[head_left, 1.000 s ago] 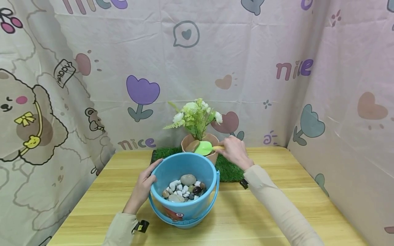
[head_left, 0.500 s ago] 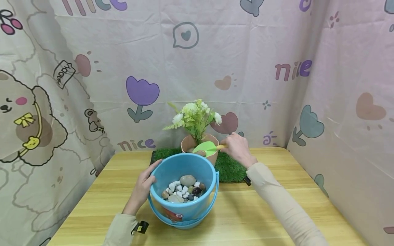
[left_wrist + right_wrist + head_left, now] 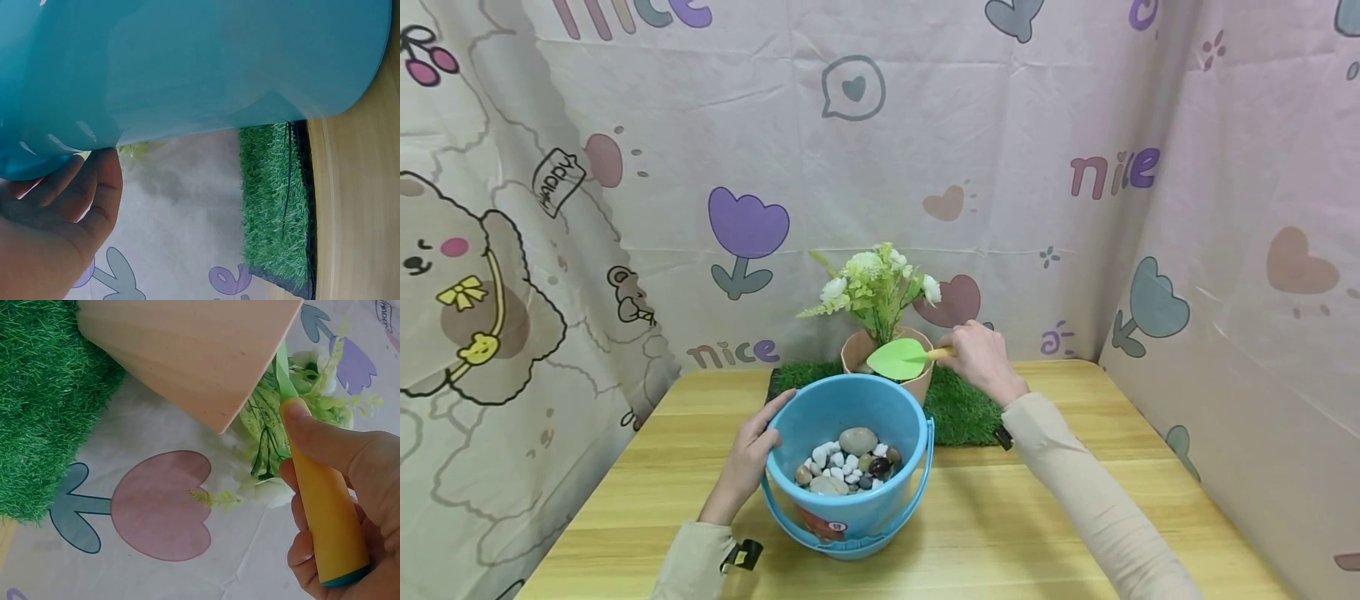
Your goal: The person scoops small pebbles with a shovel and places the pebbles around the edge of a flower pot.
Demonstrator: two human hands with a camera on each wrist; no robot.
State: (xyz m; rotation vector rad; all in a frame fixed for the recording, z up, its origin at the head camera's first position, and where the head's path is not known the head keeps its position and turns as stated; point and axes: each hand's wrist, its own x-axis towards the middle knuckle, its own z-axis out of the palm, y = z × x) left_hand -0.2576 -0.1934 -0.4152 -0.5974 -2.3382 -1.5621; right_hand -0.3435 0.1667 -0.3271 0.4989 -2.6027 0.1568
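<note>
My right hand (image 3: 981, 360) grips the yellow handle (image 3: 325, 512) of a toy trowel. The trowel's green blade (image 3: 898, 359) lies over the mouth of a pinkish flowerpot (image 3: 919, 387), and no stone shows on it. Out of the pot rise white and pale-green artificial flowers (image 3: 880, 287). With its thumb at the rim and fingers along the outer wall, my left hand (image 3: 747, 457) holds a blue bucket (image 3: 850, 396). Inside the bucket are white pebbles (image 3: 852, 461), a large grey stone (image 3: 858, 439) and several darker ones.
The pot stands on a green artificial turf mat (image 3: 962, 414) at the back of the wooden table (image 3: 1037, 517). A patterned cloth (image 3: 880, 167) hangs behind and at both sides. The bucket's blue handle (image 3: 846, 546) hangs down at its front.
The brown stone on the trowel slid off over the pot and is out of sight. The blade turned over as my right hand shifted slightly right. My left hand and the bucket stayed put.
</note>
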